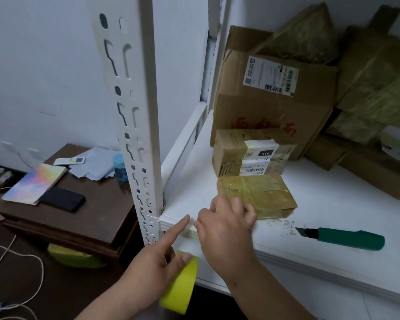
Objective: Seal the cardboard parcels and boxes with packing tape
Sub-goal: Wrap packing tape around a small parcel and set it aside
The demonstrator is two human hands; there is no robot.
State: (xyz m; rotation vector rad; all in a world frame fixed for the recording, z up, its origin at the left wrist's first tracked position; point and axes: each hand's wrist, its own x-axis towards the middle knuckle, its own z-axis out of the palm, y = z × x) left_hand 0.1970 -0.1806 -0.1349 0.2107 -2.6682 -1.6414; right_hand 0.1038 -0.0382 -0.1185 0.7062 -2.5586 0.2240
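On the white shelf (310, 185), the taped parcel (256, 195) touches the loosely curled right hand (226, 225); left hand (162, 262) grips the tape roll (180, 285).

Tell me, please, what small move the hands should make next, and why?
Probably the right hand should draw tape from the roll held by the left hand onto the parcel. The right fingers already rest by the parcel's near corner, and the knife lies ready for cutting.

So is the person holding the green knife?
No, the green knife lies alone on the white shelf, while the left hand holds the yellow tape roll.
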